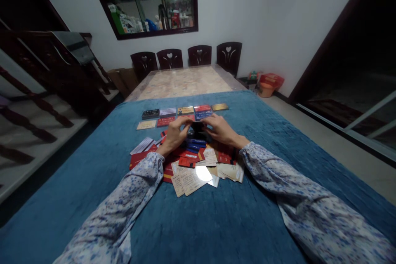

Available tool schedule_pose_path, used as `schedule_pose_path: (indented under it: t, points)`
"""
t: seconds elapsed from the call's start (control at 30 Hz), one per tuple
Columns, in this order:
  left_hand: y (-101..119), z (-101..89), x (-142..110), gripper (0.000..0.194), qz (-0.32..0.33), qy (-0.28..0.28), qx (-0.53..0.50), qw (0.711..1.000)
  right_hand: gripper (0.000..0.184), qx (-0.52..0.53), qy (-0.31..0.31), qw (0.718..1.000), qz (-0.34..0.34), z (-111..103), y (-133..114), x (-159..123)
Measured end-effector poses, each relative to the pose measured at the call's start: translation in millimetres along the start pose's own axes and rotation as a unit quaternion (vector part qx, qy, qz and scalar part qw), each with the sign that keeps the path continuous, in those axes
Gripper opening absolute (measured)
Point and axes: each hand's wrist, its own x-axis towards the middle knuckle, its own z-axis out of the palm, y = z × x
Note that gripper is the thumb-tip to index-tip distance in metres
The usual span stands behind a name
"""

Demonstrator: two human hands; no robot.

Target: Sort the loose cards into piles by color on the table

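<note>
Through my head view, I have the dark, flat card (197, 125) grasped between the fingertips of my left hand (177, 132) and right hand (220, 128). Nearer me than the grip, a loose heap of glossy, thin cards (192, 180) overlaps untidily; just beyond it, neat rectangular stacks (185, 110) line the rumpled, soft-looking blue cloth (216, 222).

dim room, card glare, stretched edges

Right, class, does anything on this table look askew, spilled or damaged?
The near cards lie in an untidy, overlapping heap at mixed angles, unlike the neater stacks beyond them. No spill or damage shows.
</note>
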Motion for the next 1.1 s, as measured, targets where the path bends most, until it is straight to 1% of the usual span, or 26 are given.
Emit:
schedule_pose_path:
  t: [0.1, 0.2, 0.33, 0.43, 0.57, 0.7, 0.97, 1.1]
  points:
    - [-2.5, -0.5, -0.2, 0.013, -0.023, 0.009, -0.007, 1.000, 0.021, 0.026, -0.013, 1.000, 0.007, 4.2, 4.4, -2.0]
    - [-5.4, -1.3, -0.9, 0.013, -0.045, 0.004, -0.003, 0.999, 0.018, 0.045, -0.014, 0.999, 0.015, 6.7, 8.6, -2.5]
    - [-12.9, -1.5, -2.7, 0.011, -0.070, -0.002, 0.008, 0.997, 0.021, 0.046, -0.010, 0.999, 0.025, 6.0, 10.5, -1.6]
    - [-18.6, -1.2, -4.1, 0.010, -0.077, -0.003, 0.015, 0.997, 0.025, 0.018, -0.004, 0.999, 0.028, 4.3, 9.6, -1.4]
    - [-20.0, -0.8, -5.3, 0.013, -0.066, -0.016, 0.015, 0.998, 0.026, -0.039, -0.009, 0.999, 0.012, 4.1, 7.3, -1.5]
    - [-17.6, -0.1, -6.1, 0.018, -0.052, -0.037, 0.014, 0.998, 0.026, -0.079, -0.015, 0.997, 0.014, 5.2, 3.4, -1.6]
    - [-20.2, 0.1, -7.1, 0.024, -0.030, -0.037, 0.038, 0.998, 0.033, -0.101, -0.001, 0.994, 0.035, 7.2, -4.0, -2.5]
    - [-20.0, -1.4, -7.8, 0.031, -0.020, -0.048, 0.057, 0.997, 0.036, -0.105, -0.011, 0.993, 0.044, 7.8, -6.8, -2.9]
